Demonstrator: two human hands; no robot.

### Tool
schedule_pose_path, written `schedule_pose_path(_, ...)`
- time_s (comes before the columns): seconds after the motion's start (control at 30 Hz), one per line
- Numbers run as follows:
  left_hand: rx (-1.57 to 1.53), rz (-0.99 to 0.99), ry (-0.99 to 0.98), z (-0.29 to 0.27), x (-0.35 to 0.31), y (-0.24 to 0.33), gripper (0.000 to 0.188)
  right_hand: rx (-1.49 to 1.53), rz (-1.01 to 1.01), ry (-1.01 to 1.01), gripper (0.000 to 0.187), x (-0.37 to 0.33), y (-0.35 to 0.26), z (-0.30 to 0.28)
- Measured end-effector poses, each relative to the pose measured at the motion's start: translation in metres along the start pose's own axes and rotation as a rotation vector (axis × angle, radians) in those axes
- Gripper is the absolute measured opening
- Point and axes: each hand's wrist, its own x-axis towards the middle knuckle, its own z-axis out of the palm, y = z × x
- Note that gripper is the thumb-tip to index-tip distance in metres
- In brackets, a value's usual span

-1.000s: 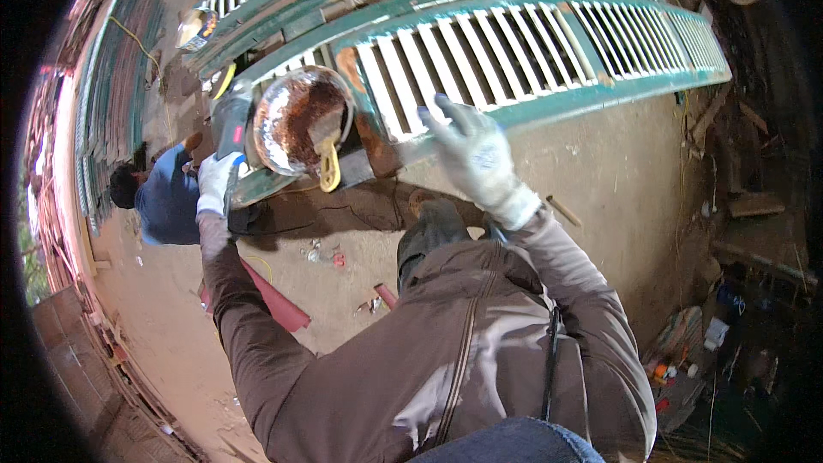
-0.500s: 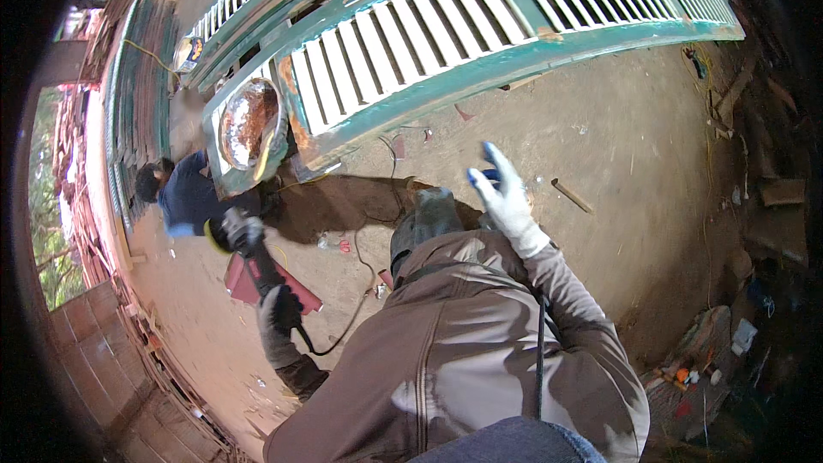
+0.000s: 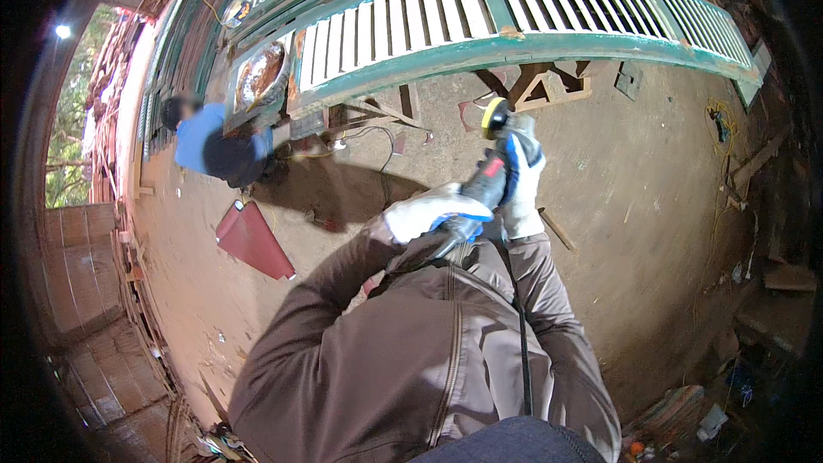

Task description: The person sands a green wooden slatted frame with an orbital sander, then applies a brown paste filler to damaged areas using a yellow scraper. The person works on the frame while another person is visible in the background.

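Observation:
In front of my torso I hold an angle grinder [image 3: 487, 178] with a dark body and a yellow-rimmed disc [image 3: 495, 118] at its far end. My left hand [image 3: 435, 211], in a white and blue glove, is closed round the rear of the tool. My right hand [image 3: 523, 187], gloved the same way, grips it along its side nearer the head. Some of the fingers are hidden behind the grinder. Beyond the disc lies a long green louvred shutter [image 3: 403, 74] with pale slats, raised on wooden supports; the disc appears apart from it.
A crouching person in blue [image 3: 193, 139] is at the left, beside a round basin [image 3: 262, 73] at the shutter's end. A dark red folded sheet [image 3: 255, 242] lies on the floor. A wooden stick [image 3: 557, 229] lies to the right, and a cable [image 3: 720, 124] hangs farther right.
The grinder has come from the left side to the middle in front of me. My right hand, empty and spread before, now grips it along with my left.

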Motion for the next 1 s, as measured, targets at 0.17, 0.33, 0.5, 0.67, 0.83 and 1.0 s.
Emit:
schedule_pose_path(0.17, 0.538, -0.070, -0.100, 0.033, 0.077, -0.012, 0.046, -0.010, -0.117, 0.151, 0.016, -0.021, -0.039, -0.051)
schedule_pose_path(0.33, 0.782, -0.045, -0.067, 0.076, 0.088, -0.016, 0.034, -0.249, -0.271, 0.197, 0.017, -0.036, -0.052, -0.070)
schedule_pose_path(0.5, 0.890, -0.014, 0.124, 0.083, 0.077, -0.024, 0.068, -0.290, -0.004, 0.238, 0.042, -0.038, -0.041, -0.078)
schedule_pose_path(0.67, 0.615, -0.020, 0.102, 0.043, 0.055, -0.021, 0.067, -0.179, 0.125, 0.081, 0.069, -0.015, -0.021, -0.055)
schedule_pose_path(0.83, 0.479, 0.034, 0.082, -0.023, 0.042, -0.070, 0.062, -0.227, 0.255, 0.020, 0.064, -0.016, 0.020, 0.000)
schedule_pose_path(1.0, 0.316, 0.163, 0.075, -0.095, -0.009, -0.118, 0.072, -0.380, 0.011, -0.006, 0.052, -0.032, 0.092, 0.049)
